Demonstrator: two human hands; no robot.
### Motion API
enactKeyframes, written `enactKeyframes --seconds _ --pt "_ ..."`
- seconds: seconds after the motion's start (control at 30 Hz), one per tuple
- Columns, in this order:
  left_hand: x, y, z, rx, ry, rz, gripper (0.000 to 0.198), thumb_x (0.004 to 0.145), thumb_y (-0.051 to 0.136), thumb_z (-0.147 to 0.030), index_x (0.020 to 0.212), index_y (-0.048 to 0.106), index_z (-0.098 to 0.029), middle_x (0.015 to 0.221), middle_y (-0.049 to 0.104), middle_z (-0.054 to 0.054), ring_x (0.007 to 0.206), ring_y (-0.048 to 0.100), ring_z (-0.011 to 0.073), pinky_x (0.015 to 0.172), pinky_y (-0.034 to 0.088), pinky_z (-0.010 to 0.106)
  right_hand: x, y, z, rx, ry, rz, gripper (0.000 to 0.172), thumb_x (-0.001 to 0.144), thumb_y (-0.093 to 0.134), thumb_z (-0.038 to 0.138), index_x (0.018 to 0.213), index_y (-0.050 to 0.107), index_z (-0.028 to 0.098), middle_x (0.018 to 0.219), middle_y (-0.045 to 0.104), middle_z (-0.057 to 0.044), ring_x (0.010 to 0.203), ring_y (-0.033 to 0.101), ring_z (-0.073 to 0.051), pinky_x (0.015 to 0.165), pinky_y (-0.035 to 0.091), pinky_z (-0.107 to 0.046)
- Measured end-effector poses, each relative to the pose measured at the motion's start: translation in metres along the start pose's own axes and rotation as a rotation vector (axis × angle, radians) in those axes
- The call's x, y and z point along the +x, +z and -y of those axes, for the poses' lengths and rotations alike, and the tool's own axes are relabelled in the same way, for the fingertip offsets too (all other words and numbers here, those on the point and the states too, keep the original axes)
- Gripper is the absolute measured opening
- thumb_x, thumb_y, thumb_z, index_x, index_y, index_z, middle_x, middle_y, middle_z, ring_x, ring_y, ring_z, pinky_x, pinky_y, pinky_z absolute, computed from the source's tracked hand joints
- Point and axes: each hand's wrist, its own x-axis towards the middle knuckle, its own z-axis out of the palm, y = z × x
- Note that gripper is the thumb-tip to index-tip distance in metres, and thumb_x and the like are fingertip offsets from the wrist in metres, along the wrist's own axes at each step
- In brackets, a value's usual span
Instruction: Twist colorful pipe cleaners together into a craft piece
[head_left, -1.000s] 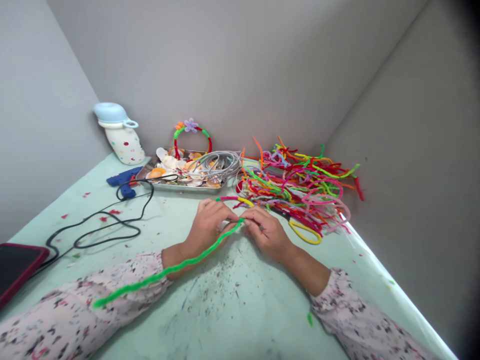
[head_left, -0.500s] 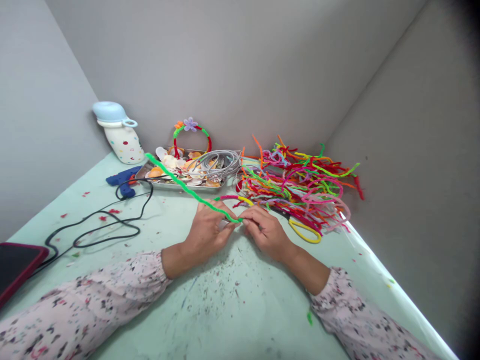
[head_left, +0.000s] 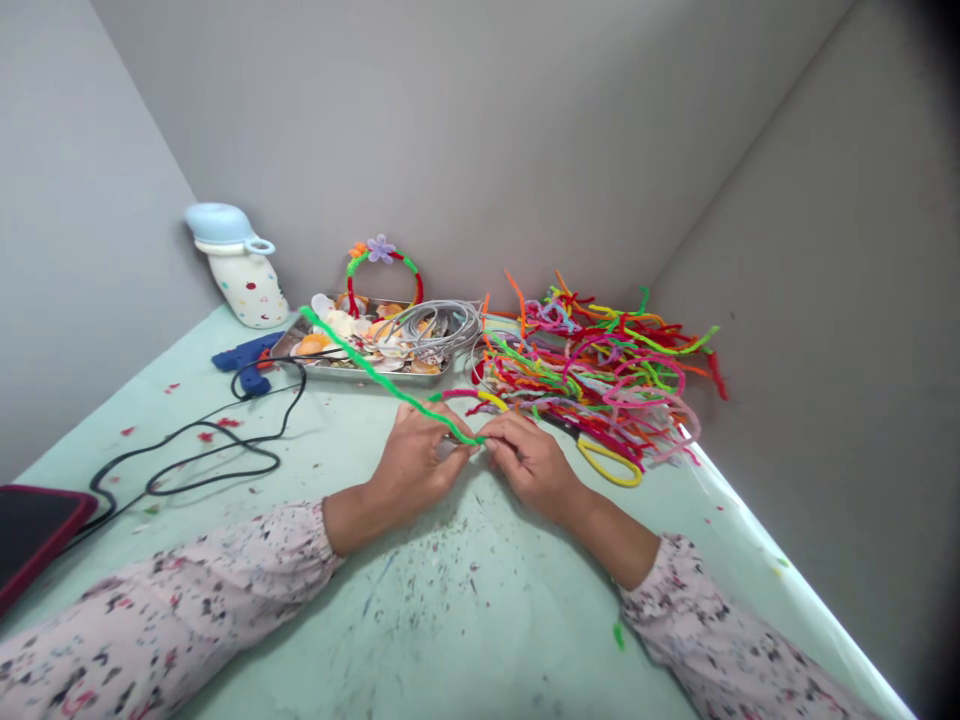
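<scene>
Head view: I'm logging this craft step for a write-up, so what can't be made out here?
- Where the green pipe cleaner ends: hidden between the fingertips of the left hand and right hand.
- The dark red-edged object: cut off by the left edge.
- Contents of the metal tray: too small; shells, perhaps.
- Single stems in the pipe cleaner pile: tangled.

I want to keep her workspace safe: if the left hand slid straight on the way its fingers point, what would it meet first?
The left hand points right, at the right hand, nearly fingertip to fingertip, around the fuzzy green pipe cleaner. It would likely meet that hand first.
</scene>
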Motion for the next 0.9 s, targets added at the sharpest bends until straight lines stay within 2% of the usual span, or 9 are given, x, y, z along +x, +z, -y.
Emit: enactKeyframes --seconds 0.13,0.37,0.63,0.9 --pt "-0.0007 0.0006 0.0018 0.014 0.011 0.008 0.006 0.081 0.066 -0.024 0.085 0.066 -0.020 0.083 0.069 0.001 0.084 0.060 0.0195 0.082 0.040 0.037 -0.0002 -0.0003 0.0002 -0.012 0.014 0.001 0.017 0.093 0.046 0.016 0.098 0.062 0.021 0.088 0.063 -0.005 0.085 0.061 -0.018 0.078 0.049 -0.032" --pt "0.0015 -0.0029 -0.0022 0.048 -0.032 0.054 0.011 0.082 0.063 -0.029 0.077 0.064 -0.019 0.074 0.064 0.002 0.077 0.058 0.0192 0.082 0.039 0.039 -0.0004 -0.0002 0.0003 -0.008 0.014 0.003 0.017 0.093 0.046 0.016 0.097 0.062 0.021 0.089 0.064 -0.006 0.085 0.061 -0.019 0.077 0.050 -0.033" --pt "0.0032 -0.0054 -0.0064 0.035 -0.066 0.088 0.016 0.083 0.060 -0.027 0.071 0.056 -0.018 0.070 0.061 -0.001 0.072 0.055 0.0158 0.081 0.037 0.037 -0.0001 -0.0008 0.0014 -0.030 -0.011 0.001 0.017 0.092 0.047 0.016 0.097 0.063 0.020 0.087 0.065 -0.006 0.084 0.061 -0.019 0.078 0.049 -0.033" --pt "0.0018 -0.0048 -0.0049 0.047 -0.065 0.092 0.016 0.085 0.060 -0.028 0.073 0.055 -0.018 0.071 0.060 -0.002 0.073 0.054 0.0154 0.085 0.035 0.037 0.0000 -0.0005 0.0009 -0.029 -0.017 -0.002 0.016 0.092 0.047 0.016 0.097 0.063 0.019 0.088 0.065 -0.006 0.085 0.061 -0.018 0.077 0.049 -0.032"
